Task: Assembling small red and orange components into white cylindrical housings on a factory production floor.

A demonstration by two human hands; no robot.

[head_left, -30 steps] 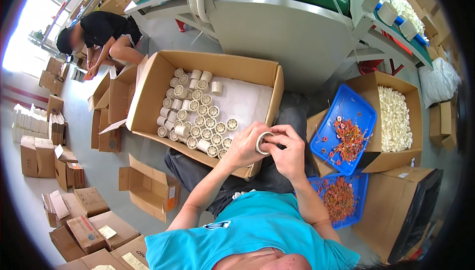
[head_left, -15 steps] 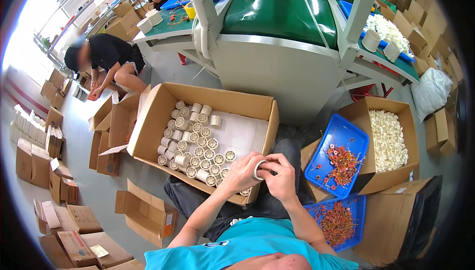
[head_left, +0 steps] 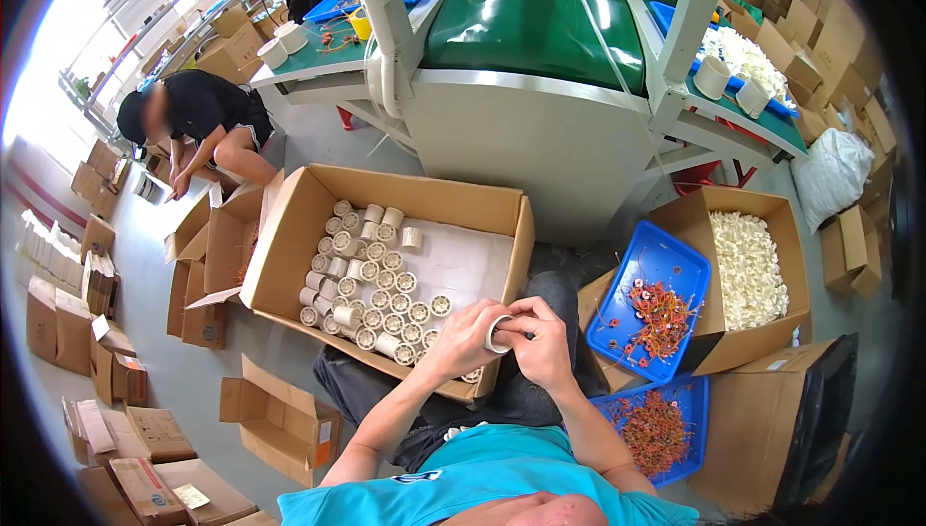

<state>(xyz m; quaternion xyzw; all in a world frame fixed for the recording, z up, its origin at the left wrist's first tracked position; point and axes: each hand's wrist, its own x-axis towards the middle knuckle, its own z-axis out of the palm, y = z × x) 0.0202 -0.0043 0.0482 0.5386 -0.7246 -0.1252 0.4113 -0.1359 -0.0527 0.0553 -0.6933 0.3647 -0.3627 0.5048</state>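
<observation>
A short white plastic cylinder (head_left: 497, 335) is held between my two hands above the right front corner of a cardboard box. My left hand (head_left: 461, 343) wraps round its outside from the left. At its open end my right hand (head_left: 542, 348) is closed, with thumb and fingers bent over the rim and into the mouth. Whether anything small is between those fingertips is hidden. In the big cardboard box (head_left: 424, 184) lie many similar white cylinders (head_left: 374, 280), crowded to the left and front, several showing a slotted inner end.
To the right, a blue tray (head_left: 666, 266) and a lower blue tray (head_left: 696, 420) hold red-orange wired parts. Beside them a carton (head_left: 709, 333) is full of small white pieces. A green conveyor (head_left: 531, 34) stands ahead. A person (head_left: 207, 116) crouches at far left near open cartons.
The whole view has shifted slightly. My hands stay together on the white cylinder, its open end now turned a little more toward me. The crouching person's hands have moved.
</observation>
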